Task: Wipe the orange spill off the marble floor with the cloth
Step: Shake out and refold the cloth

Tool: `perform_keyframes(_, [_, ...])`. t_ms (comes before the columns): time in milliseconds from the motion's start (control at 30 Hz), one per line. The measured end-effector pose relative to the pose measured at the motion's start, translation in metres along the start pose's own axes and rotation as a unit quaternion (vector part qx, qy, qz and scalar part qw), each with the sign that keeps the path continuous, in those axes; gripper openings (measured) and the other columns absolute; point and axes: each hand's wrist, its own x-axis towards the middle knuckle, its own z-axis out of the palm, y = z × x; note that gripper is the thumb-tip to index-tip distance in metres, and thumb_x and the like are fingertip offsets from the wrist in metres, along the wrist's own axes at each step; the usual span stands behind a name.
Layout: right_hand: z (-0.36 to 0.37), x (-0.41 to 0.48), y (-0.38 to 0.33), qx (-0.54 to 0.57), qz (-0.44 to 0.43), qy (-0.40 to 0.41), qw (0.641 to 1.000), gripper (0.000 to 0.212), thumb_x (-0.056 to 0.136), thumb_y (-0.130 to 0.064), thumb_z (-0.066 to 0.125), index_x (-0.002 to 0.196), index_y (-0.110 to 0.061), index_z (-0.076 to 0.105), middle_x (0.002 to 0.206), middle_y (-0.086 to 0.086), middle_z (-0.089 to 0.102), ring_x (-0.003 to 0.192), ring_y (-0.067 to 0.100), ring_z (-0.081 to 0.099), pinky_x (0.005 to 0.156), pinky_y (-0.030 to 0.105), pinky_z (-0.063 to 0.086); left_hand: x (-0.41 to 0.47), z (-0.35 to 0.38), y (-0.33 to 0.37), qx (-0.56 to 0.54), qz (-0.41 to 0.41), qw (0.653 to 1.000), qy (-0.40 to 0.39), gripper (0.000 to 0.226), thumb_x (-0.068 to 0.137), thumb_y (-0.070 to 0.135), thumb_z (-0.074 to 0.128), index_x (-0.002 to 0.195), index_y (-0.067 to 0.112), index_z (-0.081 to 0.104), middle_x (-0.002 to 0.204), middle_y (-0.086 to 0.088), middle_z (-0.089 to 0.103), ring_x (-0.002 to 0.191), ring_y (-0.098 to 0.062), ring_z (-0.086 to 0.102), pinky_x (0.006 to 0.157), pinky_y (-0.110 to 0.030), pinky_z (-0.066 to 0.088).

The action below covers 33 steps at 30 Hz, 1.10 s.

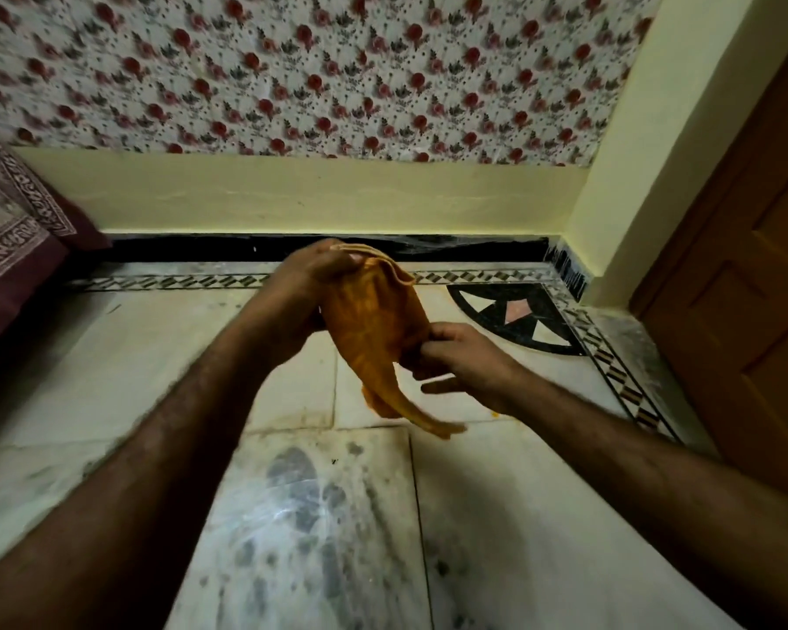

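Currently held, one item: cloth (374, 329), orange, bunched and folded, lifted clear of the floor between both hands, with a blurred tail hanging from its lower end.

Left hand (308, 288) — at the upper end of the cloth, fingers curled round the folded top edge and gripping it; the forearm runs in from the lower left.

Right hand (462, 363) — at the lower right side of the cloth, thumb and fingers pinching a fold of it; the lower fingers stick out towards the left under the pinch.

Marble floor (319, 529): pale slabs with grey veining and visible joints, lying below the hands. A small orange spot (502, 414) shows on the slab just beside the right wrist; too small to tell more.

Inlaid border (178, 281): a strip of dark and light diamonds along the far edge of the floor, turning down the right side.

Corner inlay (519, 320): a black quarter-fan with pale and pink triangles, just right of the cloth.

Skirting (201, 247): black, at the foot of the far wall.

Wall (292, 193): plain yellow lower band, with rose-print wallpaper (315, 70) above.

Door (756, 288): brown wood, panelled, at the right edge.

Bedspread (10, 234): maroon with a pale printed pattern, at the left edge.
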Motion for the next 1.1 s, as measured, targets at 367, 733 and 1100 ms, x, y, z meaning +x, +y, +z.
perform_keyframes(367, [0.033,0.022,0.039,-0.316,-0.043,0.197,0.927,0.065,0.071,-0.068,0.069,0.109,-0.026,0.039,0.104,-0.002,0.055,0.089,0.021,0.059,0.074,0.041,0.054,0.0,0.004,0.012,-0.015,-0.012,0.999,0.033,0.012,0.098,0.026,0.055,0.1,0.017,0.063,0.091,-0.008,0.061,0.086,-0.024,0.059,0.073,-0.034,0.045])
perform_keyframes(733, [0.005,0.015,0.014,-0.031,-0.122,0.203,0.971,0.013,0.094,-0.019,0.058,0.086,-0.012,0.065,0.079,0.005,0.072,0.077,0.021,0.071,0.074,0.042,0.058,-0.007,0.0,-0.008,0.05,-0.033,0.994,0.091,0.016,0.101,0.033,0.052,0.096,0.02,0.06,0.088,-0.002,0.064,0.081,-0.019,0.063,0.067,-0.034,0.048])
perform_keyframes(1100, [0.046,-0.018,-0.02,-0.047,-0.2,0.106,0.973,0.012,0.088,-0.027,0.063,0.083,-0.017,0.066,0.086,0.01,0.068,0.087,0.031,0.067,0.077,0.052,0.06,-0.016,0.029,-0.043,0.013,-0.109,0.986,0.128,0.014,0.098,0.02,0.049,0.1,0.011,0.059,0.096,-0.015,0.067,0.089,-0.03,0.068,0.066,-0.036,0.055])
